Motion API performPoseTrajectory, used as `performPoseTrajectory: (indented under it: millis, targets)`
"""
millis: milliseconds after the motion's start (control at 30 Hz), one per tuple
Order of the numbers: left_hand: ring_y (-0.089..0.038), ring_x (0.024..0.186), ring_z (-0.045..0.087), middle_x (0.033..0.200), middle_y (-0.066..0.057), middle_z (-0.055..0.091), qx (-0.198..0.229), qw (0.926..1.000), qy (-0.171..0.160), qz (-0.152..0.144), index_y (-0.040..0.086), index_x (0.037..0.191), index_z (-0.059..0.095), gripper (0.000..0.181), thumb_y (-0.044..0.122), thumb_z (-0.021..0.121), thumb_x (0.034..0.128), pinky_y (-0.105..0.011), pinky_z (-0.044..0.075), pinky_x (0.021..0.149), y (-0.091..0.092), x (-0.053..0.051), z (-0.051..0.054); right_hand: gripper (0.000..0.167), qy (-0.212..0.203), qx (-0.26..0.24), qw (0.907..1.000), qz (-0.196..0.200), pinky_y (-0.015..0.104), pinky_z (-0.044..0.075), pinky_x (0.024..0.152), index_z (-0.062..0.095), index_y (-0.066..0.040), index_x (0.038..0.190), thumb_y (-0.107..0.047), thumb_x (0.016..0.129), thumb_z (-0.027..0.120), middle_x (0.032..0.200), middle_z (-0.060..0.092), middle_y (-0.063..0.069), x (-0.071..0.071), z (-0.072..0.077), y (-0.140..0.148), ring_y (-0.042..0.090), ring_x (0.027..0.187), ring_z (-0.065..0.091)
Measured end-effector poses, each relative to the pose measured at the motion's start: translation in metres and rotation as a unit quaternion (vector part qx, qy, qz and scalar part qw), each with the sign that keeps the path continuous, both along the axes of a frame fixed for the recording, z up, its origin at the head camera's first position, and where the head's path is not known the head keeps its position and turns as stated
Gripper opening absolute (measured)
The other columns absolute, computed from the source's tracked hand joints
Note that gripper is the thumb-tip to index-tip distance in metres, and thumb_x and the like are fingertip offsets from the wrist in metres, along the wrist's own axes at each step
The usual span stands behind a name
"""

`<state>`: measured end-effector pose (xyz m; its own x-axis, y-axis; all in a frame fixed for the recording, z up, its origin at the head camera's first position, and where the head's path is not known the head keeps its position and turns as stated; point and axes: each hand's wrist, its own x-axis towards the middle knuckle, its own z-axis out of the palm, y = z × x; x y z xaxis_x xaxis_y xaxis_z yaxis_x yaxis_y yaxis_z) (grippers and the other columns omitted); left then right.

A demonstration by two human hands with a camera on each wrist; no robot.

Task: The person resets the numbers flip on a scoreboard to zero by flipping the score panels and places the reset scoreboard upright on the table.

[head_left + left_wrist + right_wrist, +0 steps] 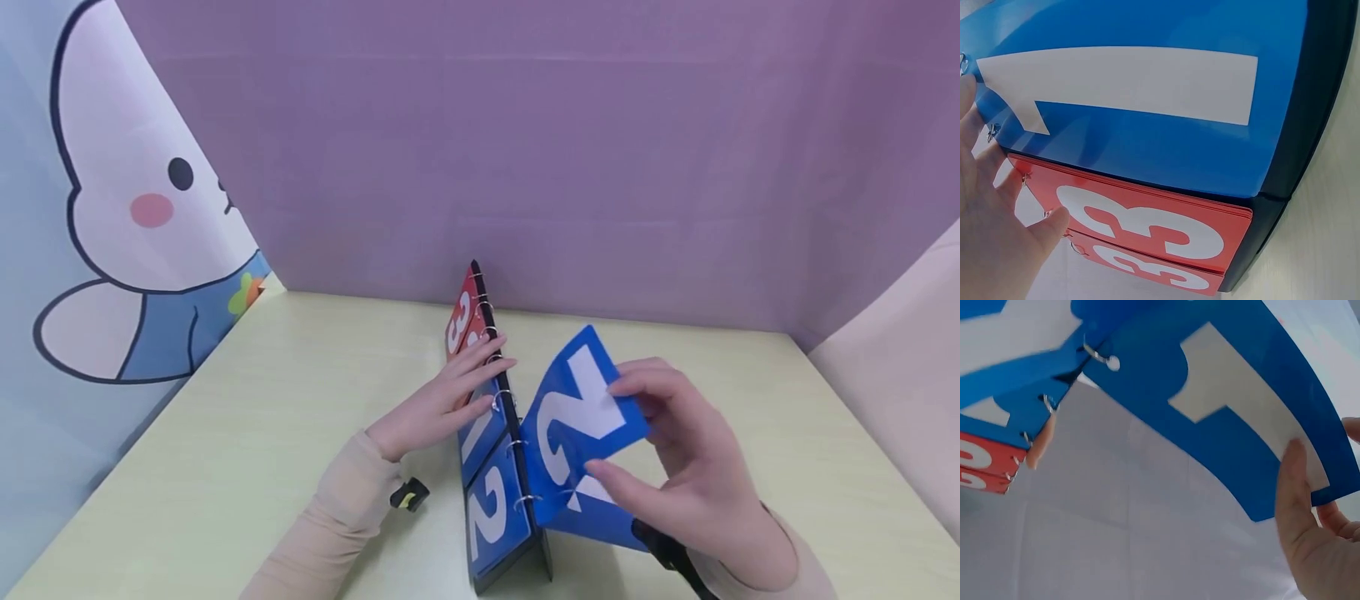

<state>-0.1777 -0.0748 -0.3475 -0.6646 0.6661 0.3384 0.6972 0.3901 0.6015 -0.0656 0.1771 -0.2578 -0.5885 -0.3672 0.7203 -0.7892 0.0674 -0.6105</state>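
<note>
A flip scoreboard with ring-bound number cards stands like a tent, its black spine (504,379) running away from the head camera. Blue cards 1 and 2 (491,508) hang on the near left side, red 3 cards (460,321) (1141,219) farther back. The left hand (442,400) (997,219) rests across the spine with fingers extended. On the right side, the right hand (697,467) (1316,531) holds a bent, lifted blue card (562,417) between thumb and fingers; the head view shows a 2 on it. A 1 shows on the blue card (1241,381) in the right wrist view.
Another blue card (592,527) extends under the lifted one, partly hidden by the right hand. The pale yellow tabletop (262,417) surrounds the scoreboard. Behind stands a purple cloth backdrop (562,167), with a cartoon-printed cloth (112,208) at the left.
</note>
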Motion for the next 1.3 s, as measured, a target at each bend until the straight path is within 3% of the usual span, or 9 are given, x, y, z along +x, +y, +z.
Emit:
performPoseTrajectory:
  millis: [167, 400, 533, 667, 767, 833, 933, 1100, 1300]
  targets:
    - [-0.023, 0.147, 0.011, 0.159, -0.001, 0.015, -0.003, 1.0, -0.002, 0.004, 0.018, 0.145, 0.038, 0.052, 0.023, 0.054, 0.0959, -0.055, 0.034, 0.108, 0.001, 0.0, 0.0, 0.071, 0.058, 0.058, 0.9964, -0.022, 0.019, 0.05, 0.09, 0.035, 0.016, 0.128, -0.012, 0.078, 0.077, 0.123, 0.049, 0.019, -0.002, -0.005, -0.015, 0.018, 0.108, 0.055]
    - [-0.022, 0.147, 0.01, 0.159, 0.001, 0.015, 0.001, 1.0, -0.007, 0.007, 0.019, 0.145, 0.038, 0.052, 0.023, 0.054, 0.096, -0.056, 0.031, 0.109, -0.001, 0.0, -0.003, 0.087, 0.063, 0.094, 0.9898, -0.087, 0.019, 0.049, 0.092, 0.02, 0.011, 0.14, -0.023, 0.081, 0.074, 0.136, 0.042, 0.022, 0.008, -0.019, -0.034, 0.021, 0.117, 0.053]
    - [-0.022, 0.147, 0.008, 0.16, -0.001, 0.014, 0.007, 1.0, -0.002, -0.002, 0.017, 0.145, 0.038, 0.051, 0.018, 0.052, 0.0967, -0.057, 0.027, 0.111, -0.001, -0.002, -0.007, 0.087, 0.099, 0.102, 0.988, -0.06, 0.02, 0.05, 0.09, 0.007, 0.012, 0.142, -0.027, 0.089, 0.065, 0.126, 0.048, 0.021, 0.009, -0.023, -0.04, 0.017, 0.104, 0.059]
    - [-0.025, 0.147, 0.01, 0.158, -0.007, 0.018, 0.022, 0.9993, 0.023, -0.019, 0.013, 0.144, 0.039, 0.049, 0.015, 0.051, 0.0962, -0.058, 0.022, 0.113, 0.001, -0.006, -0.01, 0.065, 0.101, 0.128, 0.9866, -0.014, 0.019, 0.05, 0.089, 0.029, 0.011, 0.138, -0.021, 0.091, 0.061, 0.117, 0.053, 0.016, 0.006, -0.028, -0.043, 0.017, 0.093, 0.061]
    - [-0.029, 0.146, 0.013, 0.156, -0.013, 0.022, 0.033, 0.997, 0.062, -0.033, 0.007, 0.142, 0.04, 0.049, 0.026, 0.05, 0.0974, -0.059, 0.018, 0.114, 0.002, -0.01, -0.012, 0.04, 0.087, 0.167, 0.9816, -0.027, 0.017, 0.051, 0.087, 0.054, -0.001, 0.122, -0.023, 0.09, 0.064, 0.114, 0.058, 0.01, 0.004, -0.034, -0.041, 0.016, 0.095, 0.061]
    - [-0.032, 0.145, 0.013, 0.155, -0.016, 0.024, 0.039, 0.9947, 0.086, -0.041, 0.004, 0.14, 0.04, 0.052, 0.034, 0.045, 0.0979, -0.06, 0.017, 0.114, 0.003, -0.013, -0.014, 0.032, 0.088, 0.178, 0.9795, -0.032, 0.016, 0.051, 0.086, 0.061, -0.006, 0.113, -0.024, 0.088, 0.067, 0.109, 0.061, 0.007, 0.002, -0.04, -0.04, 0.015, 0.096, 0.06]
    - [-0.032, 0.145, 0.013, 0.155, -0.016, 0.023, 0.049, 0.9936, 0.089, -0.049, 0.003, 0.14, 0.039, 0.056, 0.04, 0.042, 0.0975, -0.061, 0.018, 0.113, 0.003, -0.014, -0.015, 0.022, 0.099, 0.17, 0.9801, -0.024, 0.016, 0.051, 0.086, 0.065, -0.011, 0.104, -0.025, 0.087, 0.068, 0.104, 0.064, 0.004, -0.004, -0.047, -0.038, 0.013, 0.094, 0.059]
    - [-0.032, 0.146, 0.013, 0.156, -0.015, 0.022, 0.058, 0.994, 0.078, -0.05, 0.004, 0.141, 0.039, 0.053, 0.031, 0.05, 0.0967, -0.061, 0.019, 0.112, 0.003, -0.013, -0.015, 0.022, 0.141, 0.136, 0.9806, 0.008, 0.019, 0.052, 0.085, 0.065, -0.008, 0.103, -0.023, 0.087, 0.068, 0.102, 0.064, 0.006, -0.014, -0.057, -0.036, 0.014, 0.092, 0.059]
    - [-0.029, 0.146, 0.012, 0.157, -0.012, 0.021, 0.054, 0.9941, 0.077, -0.054, 0.007, 0.143, 0.037, 0.054, 0.026, 0.054, 0.0949, -0.059, 0.022, 0.112, 0.002, -0.013, -0.013, 0.022, 0.186, 0.123, 0.9738, 0.044, 0.023, 0.051, 0.089, 0.067, -0.006, 0.104, -0.021, 0.088, 0.066, 0.103, 0.066, 0.01, -0.024, -0.06, -0.035, 0.018, 0.096, 0.06]
